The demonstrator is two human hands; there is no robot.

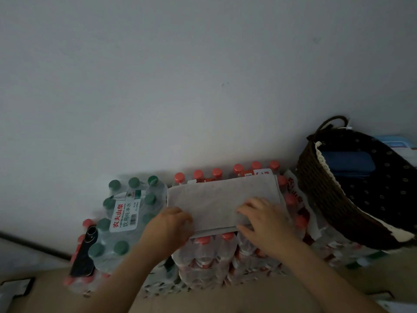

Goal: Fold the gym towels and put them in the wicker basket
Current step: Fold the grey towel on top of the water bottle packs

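Grey towel (222,199), folded into a long band, is lying across the red-capped bottle packs (203,256) stacked against the wall (180,86). Your hands are working its near edge. Your left hand (171,224) is gripping the near left corner with curled fingers, and your right hand (264,220) is pinching the near right edge, fingers on top. The wicker basket (327,199) is leaning just right of the packs, apart from the towel, and is holding a blue towel (347,163). A green-capped pack (121,213) is sitting to the left.
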